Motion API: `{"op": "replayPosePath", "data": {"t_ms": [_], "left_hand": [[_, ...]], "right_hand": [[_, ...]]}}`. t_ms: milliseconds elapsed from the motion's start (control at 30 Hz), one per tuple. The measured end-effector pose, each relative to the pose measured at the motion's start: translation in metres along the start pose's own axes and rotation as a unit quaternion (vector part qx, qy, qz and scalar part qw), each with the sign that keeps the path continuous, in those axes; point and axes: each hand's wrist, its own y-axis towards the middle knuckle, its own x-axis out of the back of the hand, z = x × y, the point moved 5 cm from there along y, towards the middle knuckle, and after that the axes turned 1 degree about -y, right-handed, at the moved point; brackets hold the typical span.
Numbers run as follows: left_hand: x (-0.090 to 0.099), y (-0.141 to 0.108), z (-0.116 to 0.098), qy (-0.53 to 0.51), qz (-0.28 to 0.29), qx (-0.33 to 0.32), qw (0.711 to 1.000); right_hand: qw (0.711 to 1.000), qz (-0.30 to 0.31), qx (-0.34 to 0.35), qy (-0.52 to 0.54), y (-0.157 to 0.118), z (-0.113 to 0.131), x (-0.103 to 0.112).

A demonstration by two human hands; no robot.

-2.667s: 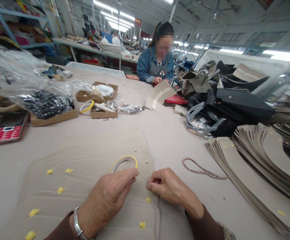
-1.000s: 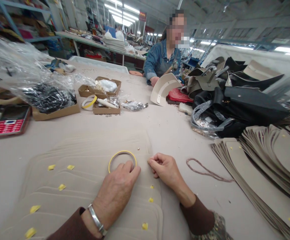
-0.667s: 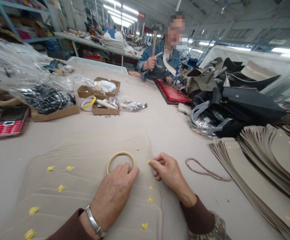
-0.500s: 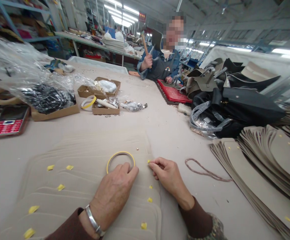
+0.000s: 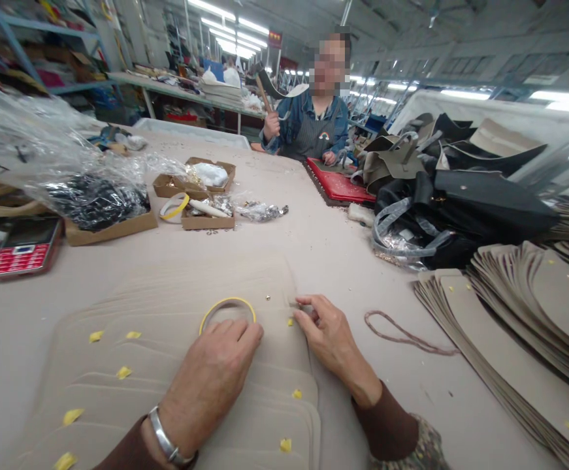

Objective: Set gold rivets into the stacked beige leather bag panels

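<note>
My left hand (image 5: 215, 369) is closed around the lower edge of a thin roll of yellow tape (image 5: 228, 301), held over the overlapping beige panels (image 5: 166, 391). Small yellow tape pieces (image 5: 124, 372) dot these panels along both sides. At the panels' upper right edge, my right hand (image 5: 330, 336) has thumb and index finger parted, with nothing visible between them. Just left of its thumb tip a yellow tape piece (image 5: 290, 322) lies on a panel. A tiny metal stud (image 5: 268, 297) rests between the tape roll and the right hand.
Fanned beige strips (image 5: 509, 339) and a black bag (image 5: 490, 209) fill the right side. A brown cord loop (image 5: 406, 336) lies nearby. On the left are a red phone (image 5: 24, 248) and cardboard trays (image 5: 208, 223). Across the table, a person (image 5: 308, 124) holds a hammer (image 5: 264, 94).
My right thumb and index finger have parted from the yellow tape piece, which stays on the panel. My left hand and the tape roll have shifted slightly left.
</note>
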Motion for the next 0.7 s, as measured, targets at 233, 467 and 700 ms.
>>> {"op": "replayPosePath", "data": {"t_ms": [233, 467, 700], "left_hand": [[0.004, 0.005, 0.020, -0.005, -0.103, 0.016, 0.995], [0.003, -0.001, 0.021, 0.003, -0.020, 0.021, 1.000], [0.004, -0.001, 0.020, -0.034, 0.037, 0.041, 0.998]], "right_hand": [[0.988, 0.041, -0.095, 0.118, 0.000, -0.008, -0.006], [0.940, 0.184, -0.113, 0.263, -0.013, 0.004, -0.011], [0.988, 0.151, -0.025, 0.034, -0.008, 0.022, -0.022]]}}
